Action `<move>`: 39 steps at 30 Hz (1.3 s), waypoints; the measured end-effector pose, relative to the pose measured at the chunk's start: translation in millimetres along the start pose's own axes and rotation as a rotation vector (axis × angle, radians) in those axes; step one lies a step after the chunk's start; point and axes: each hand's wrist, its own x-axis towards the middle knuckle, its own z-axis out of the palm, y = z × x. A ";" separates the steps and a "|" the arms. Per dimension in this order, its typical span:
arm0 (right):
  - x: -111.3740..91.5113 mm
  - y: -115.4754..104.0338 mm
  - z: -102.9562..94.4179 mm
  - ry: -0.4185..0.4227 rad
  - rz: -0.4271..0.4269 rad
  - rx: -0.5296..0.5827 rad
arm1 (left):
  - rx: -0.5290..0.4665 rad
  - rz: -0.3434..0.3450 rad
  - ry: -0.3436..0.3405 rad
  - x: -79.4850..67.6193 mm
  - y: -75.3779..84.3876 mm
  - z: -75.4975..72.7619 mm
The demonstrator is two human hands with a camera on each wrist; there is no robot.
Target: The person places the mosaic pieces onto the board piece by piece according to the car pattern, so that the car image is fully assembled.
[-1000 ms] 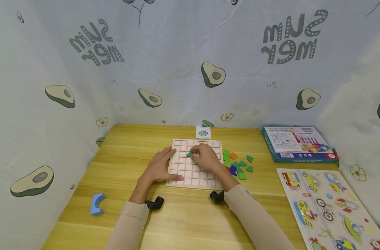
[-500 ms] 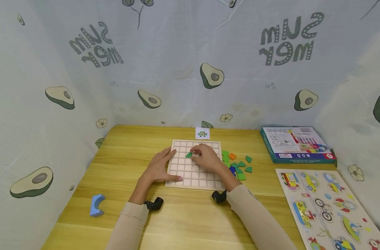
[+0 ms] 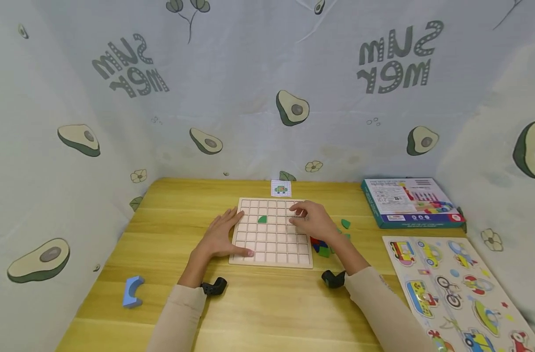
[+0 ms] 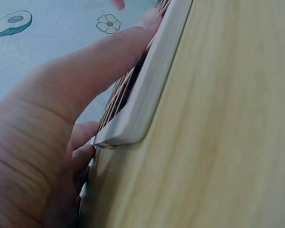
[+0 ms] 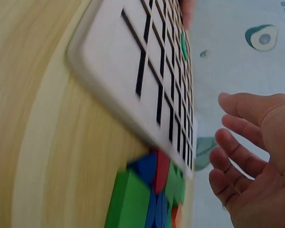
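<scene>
A wooden grid board (image 3: 270, 246) lies on the table. One green quarter-round tile (image 3: 262, 219) sits in a square in its upper left part. My left hand (image 3: 220, 238) rests along the board's left edge, fingers spread, thumb (image 4: 128, 40) over the near left corner. Above the board's right side hangs my right hand (image 3: 313, 221), fingers loosely bent and holding nothing, as the right wrist view also shows. Beside the board's right edge lies a pile of green, blue, red and orange tiles (image 5: 128, 197), partly hidden under the right hand in the head view.
A small card with a green turtle-like picture (image 3: 281, 188) lies behind the board. At the back right is a boxed toy set (image 3: 414, 203), with a vehicle picture puzzle (image 3: 460, 293) in front of it. A blue arch block (image 3: 133, 292) stands at the left.
My right hand has let go of the green quarter-round tile, which stays on the board, and has moved right toward the tile pile. My left hand keeps its place on the board.
</scene>
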 end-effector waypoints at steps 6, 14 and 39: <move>-12.7 19.4 -19.2 0.041 0.051 -0.044 | -0.010 0.024 0.018 0.1 -2.3 1.4; -16.3 43.4 -33.8 0.035 0.140 -0.059 | -0.052 0.026 0.025 1.5 -3.4 -1.4; -0.3 65.6 -34.6 0.031 0.184 -0.097 | -0.066 0.041 0.030 -0.2 -3.9 -0.6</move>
